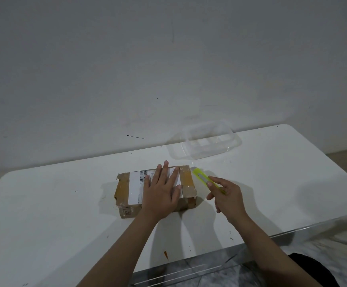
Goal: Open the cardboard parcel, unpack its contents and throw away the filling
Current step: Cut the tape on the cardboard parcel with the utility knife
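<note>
On the white table (65,204), seen from the head camera, the cardboard parcel (125,189) lies flat near the middle, still sealed: brown tape (186,179) runs over its top at the right end, and a white shipping label (135,187) covers much of the lid. I have my left hand (160,195) laid flat on top of it, fingers straight and slightly spread, pressing it down. My right hand (226,195) holds a yellow-green utility knife (204,179) just beside the parcel's right end, thumb and forefinger pinching the handle, the other fingers loosely curled beneath. The knife's tip points toward the far right corner of the box; whether it touches the tape I cannot tell, and I cannot make out how far the blade is out.

I judge the step in hand to be slitting the tape. To do it well, I would keep the left hand pressing but draw its fingertips clear of the cut line, since they lie close to the taped strip. I would keep the blade shallow, cutting only through the tape along the flap seam, so that whatever is inside is not scored, and pull the knife away from the holding hand rather than toward it.

Beyond the parcel, a clear plastic container (209,141) stands near the table's far edge, well apart from both hands.
</note>
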Demonstrator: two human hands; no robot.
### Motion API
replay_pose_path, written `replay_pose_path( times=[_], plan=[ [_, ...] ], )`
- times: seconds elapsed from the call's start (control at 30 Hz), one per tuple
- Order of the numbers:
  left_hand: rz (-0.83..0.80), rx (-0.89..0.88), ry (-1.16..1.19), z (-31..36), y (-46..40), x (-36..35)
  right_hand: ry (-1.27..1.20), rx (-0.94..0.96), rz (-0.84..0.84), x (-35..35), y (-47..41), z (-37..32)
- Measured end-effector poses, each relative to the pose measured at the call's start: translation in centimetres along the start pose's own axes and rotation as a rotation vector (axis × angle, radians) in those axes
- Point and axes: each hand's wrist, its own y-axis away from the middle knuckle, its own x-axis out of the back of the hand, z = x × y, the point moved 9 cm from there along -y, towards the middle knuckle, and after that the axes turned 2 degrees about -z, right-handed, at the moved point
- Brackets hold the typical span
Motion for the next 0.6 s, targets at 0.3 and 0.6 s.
replay_pose_path(
  times=[0.3,0.6],
  plan=[
    [0.008,-0.003,-0.004,0.0,0.0,0.0,0.057,-0.027,-0.076,-0.5,-0.2,-0.2],
    [0.020,-0.013,-0.018,0.0,-0.1,0.0,0.231,-0.034,-0.341,-2.5,-0.3,-1.0]
  ],
)
